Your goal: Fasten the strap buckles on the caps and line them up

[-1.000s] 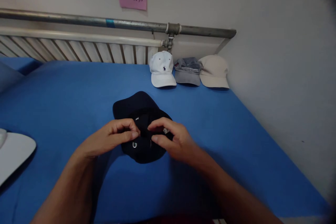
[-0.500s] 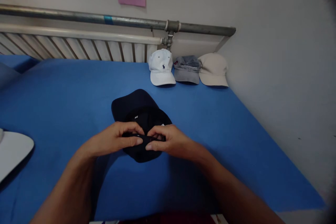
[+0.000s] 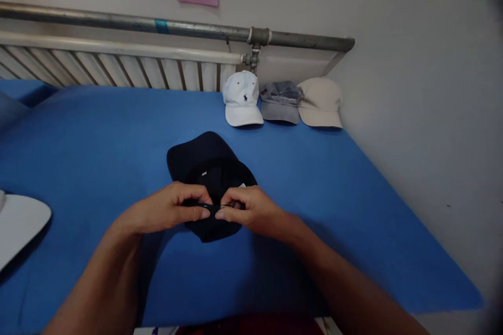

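Note:
A dark navy baseball cap (image 3: 202,152) lies on the blue table with its hollow side up and its brim pointing away to the upper left. My left hand (image 3: 176,207) pinches the cap's near edge, at the back strap, between thumb and fingers. Close beside it, my right hand (image 3: 251,209) pinches the same edge, its thumb tip a small gap from the left thumb. Small pale labels show inside the crown. What the fingertips cover of the strap is hidden.
At the back stand a white cap (image 3: 242,97), a grey cap (image 3: 280,102) and a beige cap (image 3: 321,102). A white brim (image 3: 21,225) juts in at the left. A radiator (image 3: 118,68) and a metal pipe (image 3: 204,31) run along the wall behind the blue table (image 3: 98,131).
Both hands keep hold of the cap's back edge. The thumbs and fingertips have shifted slightly along it to the left. The cap has barely moved.

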Action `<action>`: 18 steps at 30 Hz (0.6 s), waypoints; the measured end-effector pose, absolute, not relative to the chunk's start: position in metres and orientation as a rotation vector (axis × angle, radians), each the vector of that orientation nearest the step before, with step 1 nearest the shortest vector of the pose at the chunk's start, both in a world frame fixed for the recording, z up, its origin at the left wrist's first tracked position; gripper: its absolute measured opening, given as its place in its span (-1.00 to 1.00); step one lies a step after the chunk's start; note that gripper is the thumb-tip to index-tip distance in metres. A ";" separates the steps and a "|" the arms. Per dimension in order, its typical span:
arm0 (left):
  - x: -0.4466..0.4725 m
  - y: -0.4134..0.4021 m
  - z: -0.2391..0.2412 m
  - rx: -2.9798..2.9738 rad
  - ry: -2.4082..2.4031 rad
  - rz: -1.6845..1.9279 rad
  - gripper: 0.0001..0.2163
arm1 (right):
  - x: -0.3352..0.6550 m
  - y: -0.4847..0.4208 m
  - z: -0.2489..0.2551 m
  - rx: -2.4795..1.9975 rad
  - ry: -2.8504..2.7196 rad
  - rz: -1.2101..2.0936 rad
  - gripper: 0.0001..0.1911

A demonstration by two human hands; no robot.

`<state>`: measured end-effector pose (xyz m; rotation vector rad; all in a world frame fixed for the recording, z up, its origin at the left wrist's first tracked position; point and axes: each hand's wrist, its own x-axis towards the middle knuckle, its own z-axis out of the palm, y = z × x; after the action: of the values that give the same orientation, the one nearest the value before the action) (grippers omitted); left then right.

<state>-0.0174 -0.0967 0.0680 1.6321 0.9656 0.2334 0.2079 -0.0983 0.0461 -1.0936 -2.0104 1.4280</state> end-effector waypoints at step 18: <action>-0.019 -0.099 0.068 1.447 0.927 0.359 -0.65 | 0.193 -0.116 0.046 -0.821 -2.154 0.644 -0.91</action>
<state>-0.0189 -0.0991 0.0675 1.4470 0.9268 0.3586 0.1931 -0.1164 0.0456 -0.8210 -2.1539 0.6439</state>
